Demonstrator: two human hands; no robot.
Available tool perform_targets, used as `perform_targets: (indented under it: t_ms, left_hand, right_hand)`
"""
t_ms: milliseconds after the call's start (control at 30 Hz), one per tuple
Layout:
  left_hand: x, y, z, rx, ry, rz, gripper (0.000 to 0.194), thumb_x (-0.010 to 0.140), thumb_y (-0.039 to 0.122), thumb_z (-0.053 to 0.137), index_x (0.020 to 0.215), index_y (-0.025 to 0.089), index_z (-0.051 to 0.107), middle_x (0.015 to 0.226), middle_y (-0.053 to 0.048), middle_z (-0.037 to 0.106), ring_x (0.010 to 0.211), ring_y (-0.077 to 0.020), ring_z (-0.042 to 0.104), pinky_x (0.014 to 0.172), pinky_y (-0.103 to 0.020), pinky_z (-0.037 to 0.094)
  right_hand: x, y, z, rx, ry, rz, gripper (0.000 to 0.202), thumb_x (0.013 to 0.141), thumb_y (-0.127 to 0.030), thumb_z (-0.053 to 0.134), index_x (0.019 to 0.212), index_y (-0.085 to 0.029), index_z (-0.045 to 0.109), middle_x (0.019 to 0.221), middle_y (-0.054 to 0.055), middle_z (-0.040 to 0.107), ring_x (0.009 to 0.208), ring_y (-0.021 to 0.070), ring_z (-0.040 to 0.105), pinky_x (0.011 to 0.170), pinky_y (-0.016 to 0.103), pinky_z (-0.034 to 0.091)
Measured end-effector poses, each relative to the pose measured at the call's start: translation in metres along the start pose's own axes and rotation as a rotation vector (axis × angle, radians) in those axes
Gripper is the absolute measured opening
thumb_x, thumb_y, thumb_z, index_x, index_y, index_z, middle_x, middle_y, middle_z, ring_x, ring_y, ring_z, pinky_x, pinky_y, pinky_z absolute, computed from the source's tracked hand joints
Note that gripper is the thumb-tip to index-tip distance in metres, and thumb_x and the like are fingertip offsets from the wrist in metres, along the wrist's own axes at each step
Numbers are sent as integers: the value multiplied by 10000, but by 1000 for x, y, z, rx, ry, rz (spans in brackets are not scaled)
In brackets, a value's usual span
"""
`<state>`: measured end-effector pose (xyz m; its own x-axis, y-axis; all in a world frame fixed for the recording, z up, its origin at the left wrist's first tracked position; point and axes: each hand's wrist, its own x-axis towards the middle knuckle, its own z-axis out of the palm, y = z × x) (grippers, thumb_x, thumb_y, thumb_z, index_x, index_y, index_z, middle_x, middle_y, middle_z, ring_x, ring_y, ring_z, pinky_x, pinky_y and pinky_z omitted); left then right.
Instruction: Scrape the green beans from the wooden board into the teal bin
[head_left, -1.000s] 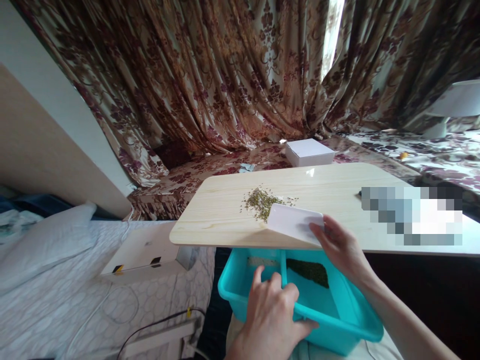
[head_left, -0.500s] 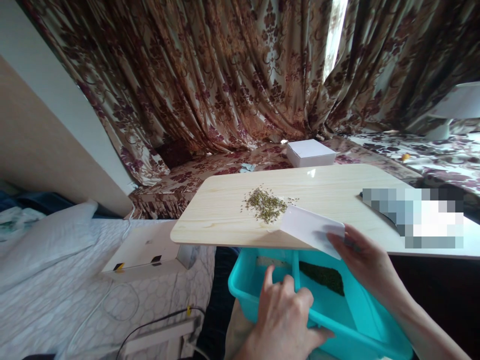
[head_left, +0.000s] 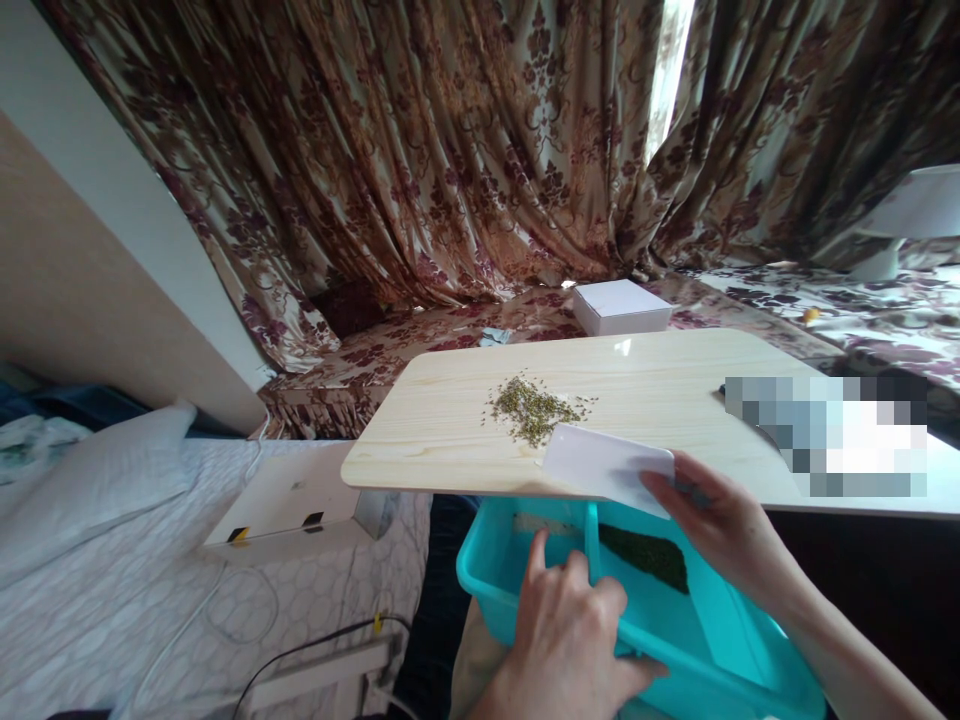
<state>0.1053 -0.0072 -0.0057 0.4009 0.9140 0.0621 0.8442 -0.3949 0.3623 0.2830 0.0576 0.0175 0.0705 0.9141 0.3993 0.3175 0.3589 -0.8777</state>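
Note:
My right hand (head_left: pixel 720 510) pinches the right end of a thin white card (head_left: pixel 604 465), whose left end lies low over the wooden board (head_left: pixel 420 410) beside a scattered pile of small greenish-brown grains (head_left: pixel 534 408). Below the board's front edge is a turquoise divided bin (head_left: pixel 487 600). Dark green grains (head_left: pixel 649 557) lie in its right compartment; some pale material (head_left: pixel 541 523) shows at the back of the left one. Over the bin's front part, my left hand (head_left: pixel 566 630) has its fingers apart and holds nothing visible.
A white box (head_left: pixel 621 306) stands behind the board, near a pale blue cloth (head_left: pixel 494 337). On the board's right lies a blurred-out object (head_left: pixel 832 435). Another white box (head_left: pixel 296 500) and cables rest on the bed (head_left: pixel 150 590) at left. A lamp (head_left: pixel 915 205) stands far right.
The white card and my right hand have shifted slightly left and toward the board's front edge, away from the grains behind. My left hand stays where it was.

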Motion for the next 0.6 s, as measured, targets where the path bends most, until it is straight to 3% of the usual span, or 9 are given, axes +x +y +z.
perform_targets:
  t_ms: [233,500,600]
  left_hand:
    - [-1,4,-6,-4,-25,-5,443,636,554,841,885,199,748,842,-71,692,919,-253,684,1155,-516,279]
    - [-1,3,-5,3,-20,-1,431,650,557,829,866,194,749,829,-73,694,914,-253,684,1156,-506,280]
    - [-1,3,-4,0,-22,-9,438,639,563,834,863,195,751,836,-75,695,931,-259,679,1157,-514,274]
  right_hand:
    - [12,12,3,26,20,28,408,719,-630,678,750,-226,631,702,51,715,642,225,672,560,330,576]
    - [6,11,1,-21,-99,-1,377,752,-599,671,756,-222,654,678,30,689,599,188,631,505,280,544]
    - [11,8,2,-22,-87,-3,375,768,-589,660,784,-215,663,706,36,702,622,185,636,530,275,546]
